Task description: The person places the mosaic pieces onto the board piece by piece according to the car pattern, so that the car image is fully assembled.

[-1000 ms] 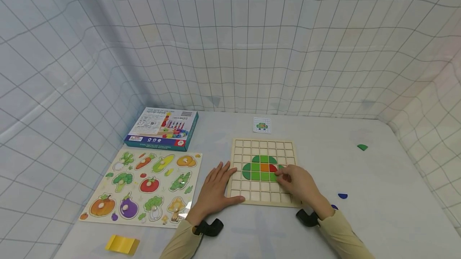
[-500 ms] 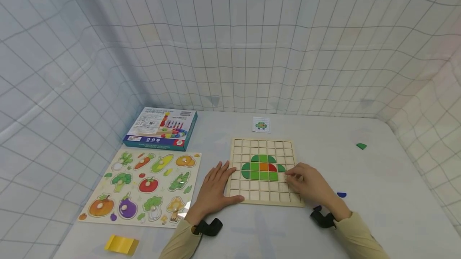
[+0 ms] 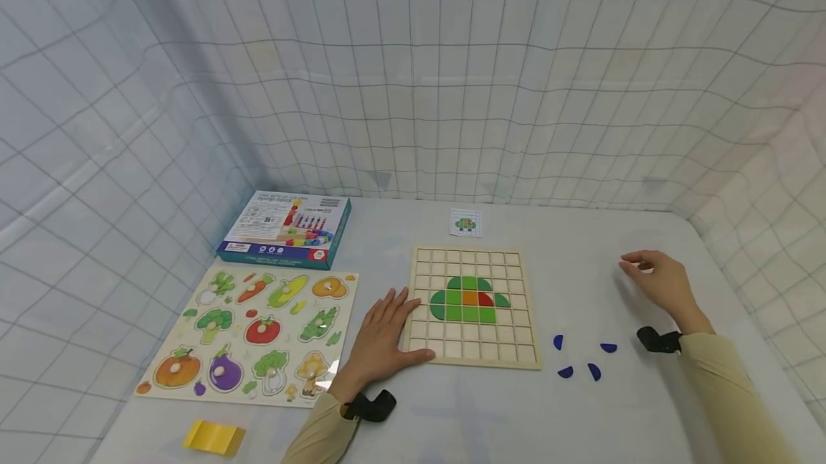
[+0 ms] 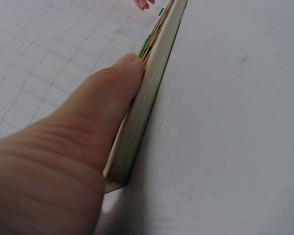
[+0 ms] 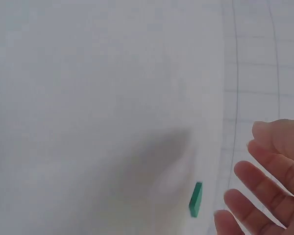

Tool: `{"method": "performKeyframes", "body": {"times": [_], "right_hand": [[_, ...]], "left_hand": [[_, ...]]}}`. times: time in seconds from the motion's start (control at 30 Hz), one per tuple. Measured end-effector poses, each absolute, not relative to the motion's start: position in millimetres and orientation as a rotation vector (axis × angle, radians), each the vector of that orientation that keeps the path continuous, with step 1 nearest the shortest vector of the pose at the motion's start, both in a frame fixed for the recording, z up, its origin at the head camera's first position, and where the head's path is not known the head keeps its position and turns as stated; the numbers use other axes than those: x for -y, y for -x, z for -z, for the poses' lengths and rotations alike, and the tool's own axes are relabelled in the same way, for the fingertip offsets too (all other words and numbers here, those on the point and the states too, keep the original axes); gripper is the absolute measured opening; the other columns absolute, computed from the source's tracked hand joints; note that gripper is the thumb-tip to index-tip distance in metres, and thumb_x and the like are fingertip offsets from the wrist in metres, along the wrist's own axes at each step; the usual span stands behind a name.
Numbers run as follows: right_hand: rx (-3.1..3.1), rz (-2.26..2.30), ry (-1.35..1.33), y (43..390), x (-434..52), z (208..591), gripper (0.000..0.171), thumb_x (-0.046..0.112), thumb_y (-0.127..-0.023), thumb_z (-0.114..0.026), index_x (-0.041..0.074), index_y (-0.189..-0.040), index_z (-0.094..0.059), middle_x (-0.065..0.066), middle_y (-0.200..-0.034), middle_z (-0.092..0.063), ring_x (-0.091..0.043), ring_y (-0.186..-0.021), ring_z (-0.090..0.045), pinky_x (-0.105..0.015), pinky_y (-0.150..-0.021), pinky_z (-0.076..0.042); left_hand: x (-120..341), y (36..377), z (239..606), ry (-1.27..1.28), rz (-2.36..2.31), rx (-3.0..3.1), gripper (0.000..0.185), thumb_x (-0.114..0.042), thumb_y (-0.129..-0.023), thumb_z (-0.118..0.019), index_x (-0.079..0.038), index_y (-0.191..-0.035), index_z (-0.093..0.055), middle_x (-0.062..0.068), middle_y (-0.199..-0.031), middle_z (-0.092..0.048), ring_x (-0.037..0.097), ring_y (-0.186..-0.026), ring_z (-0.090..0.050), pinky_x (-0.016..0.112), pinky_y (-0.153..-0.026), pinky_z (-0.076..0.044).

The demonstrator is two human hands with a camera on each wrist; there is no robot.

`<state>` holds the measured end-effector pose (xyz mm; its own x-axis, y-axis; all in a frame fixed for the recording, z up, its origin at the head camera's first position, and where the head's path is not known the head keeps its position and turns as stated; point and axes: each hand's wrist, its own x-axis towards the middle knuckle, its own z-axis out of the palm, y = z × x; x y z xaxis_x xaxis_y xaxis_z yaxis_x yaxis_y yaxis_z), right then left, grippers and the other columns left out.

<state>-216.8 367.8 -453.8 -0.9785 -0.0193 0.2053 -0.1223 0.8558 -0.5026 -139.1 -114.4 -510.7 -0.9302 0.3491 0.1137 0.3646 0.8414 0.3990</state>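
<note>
A wooden grid board [image 3: 530, 335] lies on the table, carrying a shape of green, orange and red tiles [image 3: 471, 299]. My left hand [image 3: 379, 346] rests at its left side, fingers straight along the edge and thumb on the near-left corner. In the left wrist view that thumb [image 4: 103, 98] touches the board's rim [image 4: 147, 98]. Far to the right, my right hand [image 3: 665, 288] hovers over the table with loosely bent fingers, holding nothing. Beneath it a small green piece [image 5: 196, 199] shows in the right wrist view, apart from the fingers; the hand hides it in the head view.
Several blue half-round pieces [image 3: 609, 348] lie right of the board. A small picture card [image 3: 465, 223] is behind it. Leftward are a vegetable knob puzzle [image 3: 297, 335], a boxed toy set [image 3: 284, 229] and a yellow block [image 3: 214, 438]. Grid-patterned cloth walls [image 3: 452, 91] surround the table.
My right hand has left the board's right edge and moved far right, over where the green piece lay. The blue pieces are now uncovered. My left hand has stayed put.
</note>
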Motion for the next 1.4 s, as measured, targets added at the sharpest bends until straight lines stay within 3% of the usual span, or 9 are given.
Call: {"method": "performKeyframes", "body": {"times": [0.13,0.23,0.33,0.43,0.63,0.83,1.13,1.27,1.4], "right_hand": [[2.894,-0.829,0.017,228,-392,460,0.044,0.030,-0.093,-0.054,-0.006,-0.119,-0.056,-0.037,-0.124,-0.046,-0.050,-0.106,-0.046,-0.052,-0.074,-0.045],[2.932,-0.866,0.090,233,-403,465,0.054,0.031,-0.093,-0.052,-0.010,-0.127,-0.047,-0.042,-0.128,-0.038,-0.057,-0.115,-0.035,-0.065,-0.088,-0.034],[2.998,-0.848,0.156,236,-410,469,0.062,0.034,-0.093,-0.050,-0.011,-0.133,-0.037,-0.043,-0.132,-0.031,-0.060,-0.120,-0.025,-0.068,-0.095,-0.025],[3.059,-0.799,0.185,237,-412,472,0.064,0.034,-0.093,-0.049,-0.012,-0.134,-0.034,-0.043,-0.132,-0.029,-0.062,-0.118,-0.024,-0.068,-0.094,-0.025],[3.061,-0.672,0.116,234,-410,475,0.051,0.027,-0.092,-0.049,-0.012,-0.124,-0.047,-0.042,-0.125,-0.038,-0.062,-0.106,-0.035,-0.068,-0.083,-0.033],[3.033,-0.629,0.092,231,-402,475,0.043,0.023,-0.093,-0.049,-0.013,-0.116,-0.055,-0.043,-0.116,-0.043,-0.060,-0.102,-0.039,-0.066,-0.081,-0.037],[3.054,-0.582,0.080,224,-386,467,0.034,0.017,-0.085,-0.061,-0.012,-0.102,-0.064,-0.031,-0.098,-0.062,-0.047,-0.086,-0.057,-0.048,-0.064,-0.048],[3.084,-0.649,0.082,221,-384,461,0.032,0.017,-0.083,-0.065,-0.013,-0.095,-0.064,-0.026,-0.087,-0.064,-0.037,-0.076,-0.057,-0.036,-0.058,-0.044],[3.153,-0.770,0.127,218,-383,453,0.034,0.020,-0.081,-0.067,-0.012,-0.091,-0.060,-0.023,-0.083,-0.062,-0.032,-0.074,-0.055,-0.033,-0.057,-0.042]], "left_hand": [[116,140,512,0.567,0.663,2.994,0.093,-0.076,-0.070,-0.054,-0.024,-0.144,-0.032,-0.001,-0.154,-0.020,0.019,-0.143,-0.007,0.041,-0.114,-0.011],[115,140,512,0.566,0.672,2.998,0.093,-0.077,-0.070,-0.053,-0.024,-0.144,-0.032,-0.001,-0.154,-0.020,0.018,-0.143,-0.006,0.041,-0.114,-0.011],[115,140,512,0.563,0.669,3.008,0.092,-0.077,-0.070,-0.052,-0.025,-0.144,-0.032,-0.002,-0.154,-0.019,0.018,-0.143,-0.006,0.041,-0.114,-0.011],[115,139,512,0.557,0.665,3.007,0.092,-0.077,-0.070,-0.052,-0.025,-0.143,-0.033,-0.002,-0.154,-0.019,0.018,-0.143,-0.006,0.042,-0.114,-0.011],[115,139,512,0.561,0.658,2.999,0.092,-0.076,-0.070,-0.054,-0.024,-0.143,-0.033,-0.001,-0.154,-0.020,0.020,-0.143,-0.008,0.043,-0.114,-0.012],[114,139,512,0.558,0.661,3.003,0.092,-0.075,-0.070,-0.055,-0.024,-0.143,-0.033,-0.001,-0.154,-0.020,0.020,-0.143,-0.008,0.042,-0.114,-0.012],[114,138,511,0.553,0.664,3.004,0.092,-0.075,-0.070,-0.055,-0.025,-0.143,-0.033,-0.001,-0.154,-0.020,0.019,-0.143,-0.006,0.042,-0.114,-0.011],[114,139,513,0.556,0.663,3.003,0.092,-0.075,-0.070,-0.055,-0.025,-0.143,-0.033,-0.001,-0.154,-0.020,0.018,-0.143,-0.006,0.041,-0.114,-0.011],[115,139,513,0.560,0.669,2.989,0.091,-0.074,-0.070,-0.056,-0.024,-0.143,-0.033,0.000,-0.154,-0.021,0.019,-0.143,-0.007,0.042,-0.114,-0.011]]}}
